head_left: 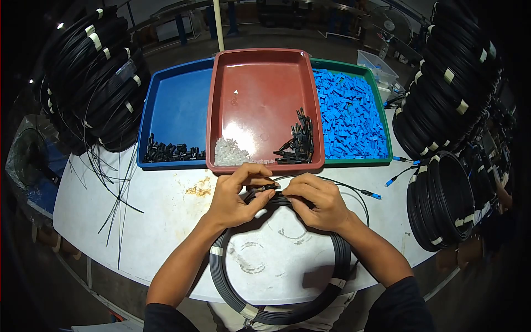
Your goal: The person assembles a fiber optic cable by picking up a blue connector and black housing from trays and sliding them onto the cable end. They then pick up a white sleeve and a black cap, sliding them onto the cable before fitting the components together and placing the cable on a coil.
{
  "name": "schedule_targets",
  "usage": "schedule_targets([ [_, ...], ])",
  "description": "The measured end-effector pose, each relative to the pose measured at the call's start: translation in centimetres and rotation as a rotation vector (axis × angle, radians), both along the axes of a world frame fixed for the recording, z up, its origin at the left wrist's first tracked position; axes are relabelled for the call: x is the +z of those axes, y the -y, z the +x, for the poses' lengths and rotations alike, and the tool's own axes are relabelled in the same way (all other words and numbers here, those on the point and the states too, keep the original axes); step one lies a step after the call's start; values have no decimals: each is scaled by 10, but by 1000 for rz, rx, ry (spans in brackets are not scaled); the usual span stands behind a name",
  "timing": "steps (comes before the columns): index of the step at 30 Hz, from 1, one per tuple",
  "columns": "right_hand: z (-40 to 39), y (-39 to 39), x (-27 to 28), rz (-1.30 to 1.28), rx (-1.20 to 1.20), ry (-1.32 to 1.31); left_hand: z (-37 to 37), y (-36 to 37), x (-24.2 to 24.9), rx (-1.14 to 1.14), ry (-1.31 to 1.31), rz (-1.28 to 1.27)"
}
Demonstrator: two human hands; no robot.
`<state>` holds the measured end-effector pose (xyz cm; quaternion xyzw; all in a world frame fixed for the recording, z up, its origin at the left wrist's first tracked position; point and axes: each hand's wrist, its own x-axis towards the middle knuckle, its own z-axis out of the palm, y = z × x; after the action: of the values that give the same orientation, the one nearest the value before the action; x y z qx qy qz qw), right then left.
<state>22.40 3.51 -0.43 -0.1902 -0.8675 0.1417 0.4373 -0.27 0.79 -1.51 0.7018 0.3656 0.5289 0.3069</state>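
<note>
Head view: left hand (239,195) pinches a small dark connector (269,187) above the far side of black cable coil (343,254) on table (160,227), right hand (316,200) curled beside, hold unclear; coil probably springy, connector light, best gripped by its sides

No text, brand, number or sign is legible; the tape (216,251) on the coil (342,255) shows no readable marking.

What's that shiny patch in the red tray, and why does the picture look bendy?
Head view: glare on the red tray, likely from a lamp; head view: the white table looks curved, probably wide-lens distortion; head view: corners fade to black.
</note>
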Motion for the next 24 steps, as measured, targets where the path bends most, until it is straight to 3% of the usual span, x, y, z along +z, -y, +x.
schedule_targets([
  [24,0,-1,1,-61,-45,-74,0,-3,-1,100,-392,536],
])
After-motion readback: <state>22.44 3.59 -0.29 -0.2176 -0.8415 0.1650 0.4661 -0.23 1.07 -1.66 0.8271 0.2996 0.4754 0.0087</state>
